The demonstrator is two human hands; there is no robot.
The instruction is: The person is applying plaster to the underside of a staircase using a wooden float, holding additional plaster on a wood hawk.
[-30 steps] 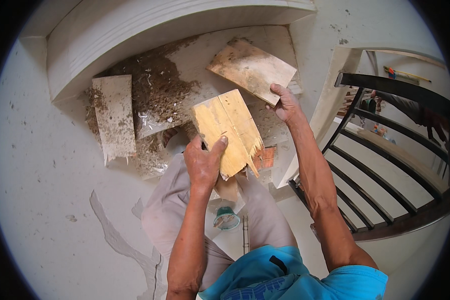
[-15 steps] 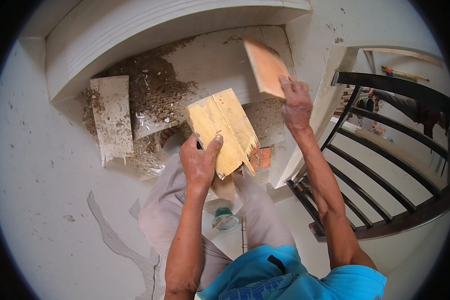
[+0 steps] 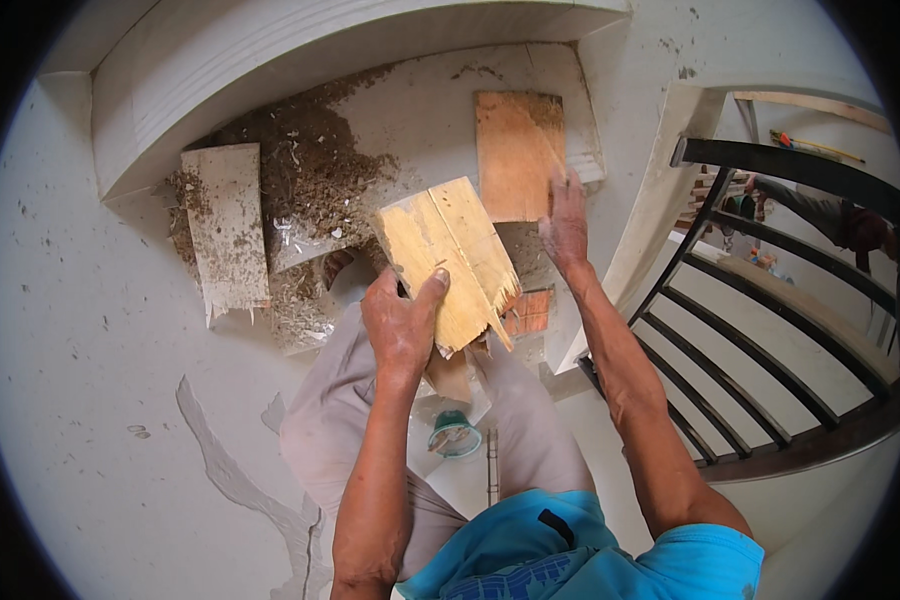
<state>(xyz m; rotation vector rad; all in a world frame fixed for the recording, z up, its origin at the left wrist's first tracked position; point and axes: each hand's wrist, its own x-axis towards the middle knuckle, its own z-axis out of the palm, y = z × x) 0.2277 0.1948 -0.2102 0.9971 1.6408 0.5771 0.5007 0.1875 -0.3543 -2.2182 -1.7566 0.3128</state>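
Yellow board (image 3: 467, 252), slanting lengthwise, splintered end (image 3: 478, 310) bodyward

Yellow board (image 3: 435, 265) (dark line lengthwise); orange-brown board (image 3: 518, 165); whitish board (image 3: 228, 230), brown-speckled; blue shirt (image 3: 610, 555), darker print.

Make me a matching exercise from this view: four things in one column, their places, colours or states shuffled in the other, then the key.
Things:
1. yellow board
2. orange-brown board
3. bucket
4. railing

Descriptions:
A. black, at the picture's right
B. beside the right hand
C. green
D. held in the left hand

Pairs: 1-D, 2-B, 3-C, 4-A
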